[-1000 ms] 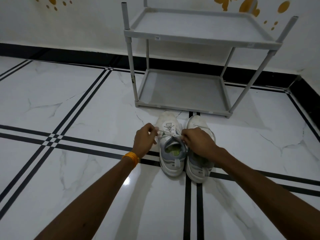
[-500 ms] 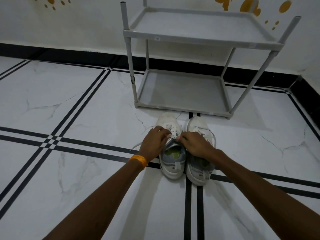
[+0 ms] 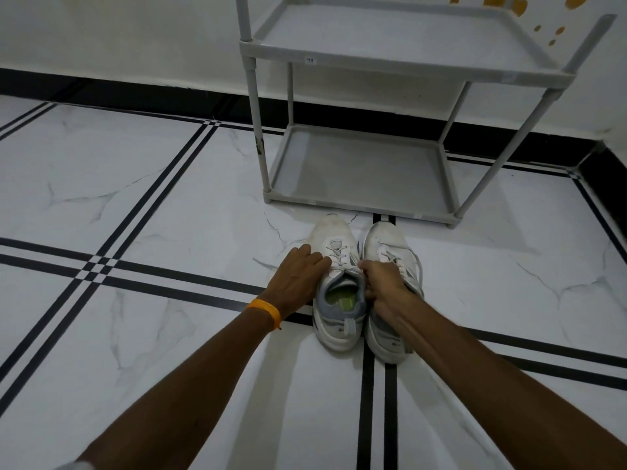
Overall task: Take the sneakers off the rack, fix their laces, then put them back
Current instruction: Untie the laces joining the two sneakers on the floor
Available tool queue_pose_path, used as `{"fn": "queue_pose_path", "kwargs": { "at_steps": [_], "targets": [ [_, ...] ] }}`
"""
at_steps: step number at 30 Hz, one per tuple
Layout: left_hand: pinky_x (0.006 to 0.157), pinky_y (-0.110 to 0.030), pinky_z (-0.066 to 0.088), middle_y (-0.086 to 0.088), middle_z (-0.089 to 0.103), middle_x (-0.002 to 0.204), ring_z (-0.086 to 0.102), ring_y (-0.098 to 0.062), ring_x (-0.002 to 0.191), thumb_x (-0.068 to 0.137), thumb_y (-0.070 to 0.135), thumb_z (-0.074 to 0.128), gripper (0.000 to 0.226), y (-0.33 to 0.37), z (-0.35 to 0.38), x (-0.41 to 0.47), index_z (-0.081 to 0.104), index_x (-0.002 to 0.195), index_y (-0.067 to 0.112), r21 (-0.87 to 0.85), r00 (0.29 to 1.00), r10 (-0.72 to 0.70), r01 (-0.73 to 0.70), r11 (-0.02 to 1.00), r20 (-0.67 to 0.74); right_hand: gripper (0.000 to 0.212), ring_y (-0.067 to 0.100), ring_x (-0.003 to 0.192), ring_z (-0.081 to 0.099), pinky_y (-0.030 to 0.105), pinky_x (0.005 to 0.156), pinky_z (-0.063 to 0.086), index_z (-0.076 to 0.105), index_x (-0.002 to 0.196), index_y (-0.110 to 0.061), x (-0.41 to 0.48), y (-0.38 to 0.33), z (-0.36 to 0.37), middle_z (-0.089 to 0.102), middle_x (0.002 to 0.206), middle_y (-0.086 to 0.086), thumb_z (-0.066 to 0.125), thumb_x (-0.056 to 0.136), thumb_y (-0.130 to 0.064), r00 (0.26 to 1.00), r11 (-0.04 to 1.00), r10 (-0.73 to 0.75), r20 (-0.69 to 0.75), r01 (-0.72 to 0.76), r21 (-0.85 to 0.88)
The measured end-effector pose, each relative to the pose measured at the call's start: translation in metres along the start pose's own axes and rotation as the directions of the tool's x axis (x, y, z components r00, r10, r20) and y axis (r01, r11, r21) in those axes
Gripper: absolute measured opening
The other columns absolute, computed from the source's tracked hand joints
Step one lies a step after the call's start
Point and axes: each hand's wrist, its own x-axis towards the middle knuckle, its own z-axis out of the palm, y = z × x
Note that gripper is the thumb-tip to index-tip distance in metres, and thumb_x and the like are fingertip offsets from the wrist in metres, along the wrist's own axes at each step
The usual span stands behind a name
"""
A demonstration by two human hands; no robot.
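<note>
Two white sneakers stand side by side on the floor, toes toward the rack: the left sneaker (image 3: 331, 234) with a grey collar and green insole, and the right sneaker (image 3: 385, 236). My left hand (image 3: 294, 279) lies flat against the left sneaker's outer side, fingers straight and touching its laces. My right hand (image 3: 385, 283) covers the right sneaker's opening, fingers curled around the left sneaker's inner collar. A loose lace end (image 3: 265, 264) lies on the floor left of my left hand. The grey two-shelf rack (image 3: 356, 171) stands just beyond the sneakers, with nothing on either shelf.
The floor is white marble tile (image 3: 152, 205) with black stripe lines. A white wall with a black skirting (image 3: 135, 93) runs behind the rack. An orange band (image 3: 266, 309) sits on my left wrist.
Both hands have let go of the pulled lace ends. My left hand has flattened against the left sneaker's side; my right hand has dropped to its collar. The camera has moved closer.
</note>
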Motion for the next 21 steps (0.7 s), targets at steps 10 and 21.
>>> {"fn": "queue_pose_path", "kwargs": {
  "at_steps": [10,21],
  "targets": [
    [0.063,-0.029,0.028,-0.005,0.063,0.075,0.05,-0.025,0.071,0.084,0.029,0.061,0.013,0.006,-0.013,-0.004,0.058,0.087,0.017,0.032,0.997,-0.081,0.081,0.996,0.013,0.038,0.018,0.043,0.04,0.028,0.047,0.036,0.05,0.054,-0.015,-0.01,0.005,-0.004,0.047,0.052,0.005,0.062,0.089,-0.023,0.99,0.988,-0.141,-0.006,0.14,-0.064],
    [0.065,-0.032,0.037,-0.007,0.063,0.076,0.047,-0.022,0.071,0.082,0.035,0.07,0.022,-0.057,-0.056,-0.061,0.06,0.083,0.016,0.136,0.918,-0.393,0.384,0.913,0.044,0.017,0.009,0.053,0.05,0.025,0.064,0.054,0.06,0.082,-0.009,-0.051,-0.008,0.085,0.054,0.068,0.003,0.056,0.096,-0.017,0.903,0.995,-0.094,0.419,0.103,0.0]
  ]
}}
